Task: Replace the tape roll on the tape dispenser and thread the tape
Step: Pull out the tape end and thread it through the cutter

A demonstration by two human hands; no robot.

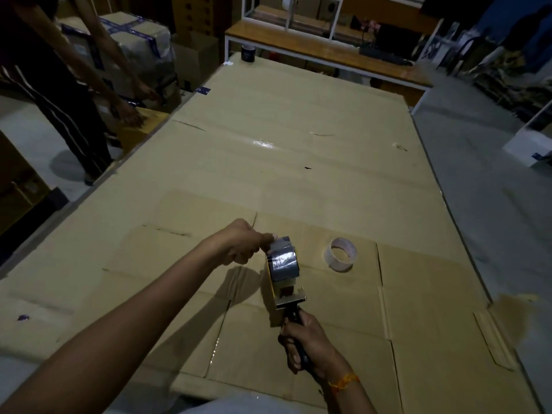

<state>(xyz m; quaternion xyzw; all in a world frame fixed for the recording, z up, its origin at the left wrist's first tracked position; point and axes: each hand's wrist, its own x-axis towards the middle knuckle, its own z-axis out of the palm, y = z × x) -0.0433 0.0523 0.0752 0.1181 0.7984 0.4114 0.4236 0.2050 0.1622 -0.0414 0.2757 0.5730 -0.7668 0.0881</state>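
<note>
A tape dispenser (283, 289) with a yellow frame and a black handle lies over flattened cardboard near the front. My right hand (304, 339) is wrapped around the handle. A dark blue printed tape roll (283, 259) sits on the dispenser's hub. My left hand (242, 243) pinches the loose end of tape at the top of that roll. A nearly spent roll, a cardboard core with clear tape (340, 253), lies flat on the cardboard just right of the dispenser.
Flattened cardboard sheets (298, 144) cover the large table. Another dark tape roll (248, 53) stands at the far edge. A second person (59, 85) bends over taped boxes at the left. A wooden bench (328, 52) stands behind the table.
</note>
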